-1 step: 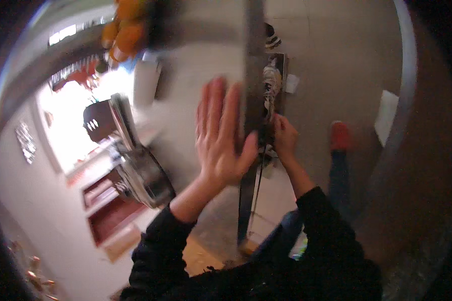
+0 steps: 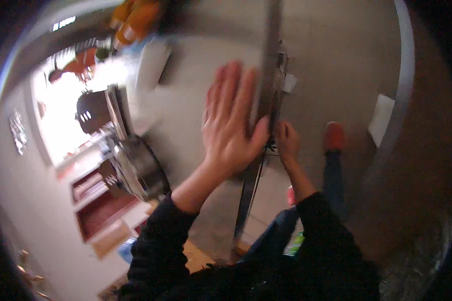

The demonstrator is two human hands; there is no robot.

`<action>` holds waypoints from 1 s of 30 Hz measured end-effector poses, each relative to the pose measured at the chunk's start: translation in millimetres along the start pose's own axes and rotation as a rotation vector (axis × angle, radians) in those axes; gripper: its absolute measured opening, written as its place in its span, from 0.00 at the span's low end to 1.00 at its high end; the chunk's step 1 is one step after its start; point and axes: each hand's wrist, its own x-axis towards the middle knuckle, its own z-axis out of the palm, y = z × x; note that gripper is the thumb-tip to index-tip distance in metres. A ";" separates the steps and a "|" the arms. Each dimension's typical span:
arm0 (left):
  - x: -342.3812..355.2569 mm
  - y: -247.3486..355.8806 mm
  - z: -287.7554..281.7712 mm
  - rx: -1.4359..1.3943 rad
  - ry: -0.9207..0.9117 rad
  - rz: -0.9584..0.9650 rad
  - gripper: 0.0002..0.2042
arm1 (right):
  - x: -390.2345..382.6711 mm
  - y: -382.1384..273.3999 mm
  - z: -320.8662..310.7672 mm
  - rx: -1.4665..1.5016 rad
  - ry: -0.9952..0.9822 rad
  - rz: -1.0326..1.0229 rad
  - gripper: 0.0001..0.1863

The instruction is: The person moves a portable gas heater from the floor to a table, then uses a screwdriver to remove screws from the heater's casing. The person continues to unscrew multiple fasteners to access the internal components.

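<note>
A long, narrow dark edge of a door-like panel (image 2: 269,55) runs from the top of the view down toward my body. My left hand (image 2: 232,118) lies flat along its left side, fingers stretched out and thumb reaching to the edge. On the other side, my right hand (image 2: 289,140) is closed, its curled fingers close to the panel. What they hold, if anything, is hidden. Just above that hand, a narrow fitting (image 2: 277,90) sits along the panel's right side, seen nearly edge-on and blurred.
My red shoe (image 2: 335,135) is on the floor at right, with a white sheet (image 2: 381,119) beyond it. A white bin-like box (image 2: 152,65) stands at upper left. Below it are a dark grey bulky object (image 2: 143,168) and a reddish-brown shelf (image 2: 105,213). Orange rounded things (image 2: 138,25) hang above.
The view has turned slightly, and the panel's upper part now leans further right. Both hands appear shifted a little right with it. The fitting's patterned face has become a thin strip.
</note>
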 end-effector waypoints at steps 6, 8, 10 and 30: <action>-60.0 14.0 -21.6 -0.235 0.313 -0.034 0.28 | -166.6 82.6 -75.6 -0.070 0.379 -0.073 0.18; -169.0 31.0 -28.9 -0.349 0.335 -0.119 0.28 | -227.6 75.5 -89.3 -0.003 0.441 -0.106 0.16; -292.0 36.6 -27.2 -0.390 0.311 -0.369 0.28 | -286.3 53.8 -79.7 -0.228 0.236 -0.325 0.13; -602.2 -2.5 35.6 -0.299 0.315 -1.602 0.30 | -514.4 61.9 310.7 -1.421 -0.741 -1.543 0.32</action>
